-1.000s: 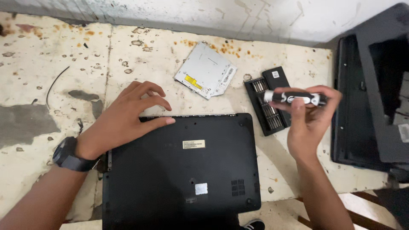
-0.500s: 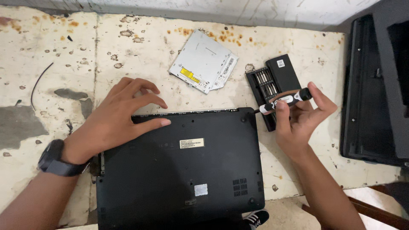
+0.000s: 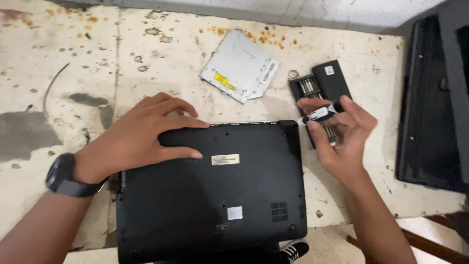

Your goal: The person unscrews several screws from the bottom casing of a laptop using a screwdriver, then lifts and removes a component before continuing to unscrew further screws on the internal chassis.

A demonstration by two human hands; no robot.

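Note:
A black laptop [image 3: 215, 195] lies upside down on a stained white table [image 3: 73, 73]. My left hand [image 3: 141, 137] rests flat on its far left corner, fingers spread, with a dark watch on the wrist. My right hand [image 3: 342, 139] holds a small black and white screwdriver [image 3: 320, 114] in its fingertips. The tip of the tool points down at the laptop's far right corner. Just behind that hand lies an open black case of screwdriver bits [image 3: 317, 88].
A silver optical drive [image 3: 240, 66] lies on the table beyond the laptop. Another dark laptop or its parts [image 3: 432, 107] stand along the right edge. A thin dark wire [image 3: 51, 85] lies at the left. A shoe [image 3: 293, 252] shows below the table's near edge.
My right hand has brought the screwdriver down and left, from over the bit case to the laptop's far right corner. The left hand has stayed pressed on the laptop.

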